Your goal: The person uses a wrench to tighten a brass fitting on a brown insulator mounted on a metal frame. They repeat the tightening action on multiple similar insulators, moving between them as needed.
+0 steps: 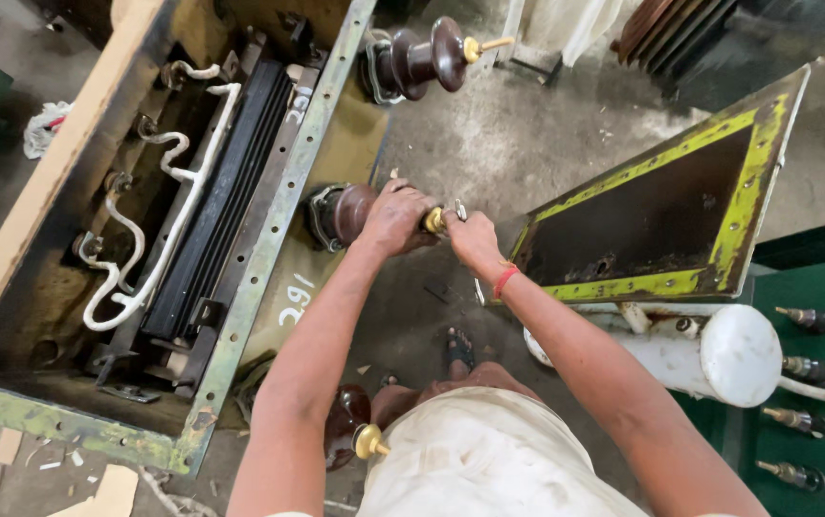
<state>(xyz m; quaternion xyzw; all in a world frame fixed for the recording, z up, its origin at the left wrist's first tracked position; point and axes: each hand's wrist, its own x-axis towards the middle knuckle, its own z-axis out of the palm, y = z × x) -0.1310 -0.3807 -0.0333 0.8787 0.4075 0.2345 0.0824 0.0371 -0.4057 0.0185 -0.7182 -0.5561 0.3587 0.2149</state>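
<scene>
I look down into an open transformer tank (269, 249) with white insulated leads (159, 239) and a dark core inside. Three brown ceramic bushings stick out of its side wall. My left hand (395, 218) wraps around the middle bushing (341, 213). My right hand (475, 244), a red band at its wrist, holds a small metal tool at that bushing's brass terminal (434, 220). The top bushing (422, 59) and the bottom bushing (347, 426) with its brass tip are untouched.
A detached tank lid (661, 211) with a yellow-green rim leans at the right. Below it lies a white cylinder (719, 354), with several small bushings (800, 369) on a green body. Concrete floor lies between; a foot in a sandal (460, 349) stands below.
</scene>
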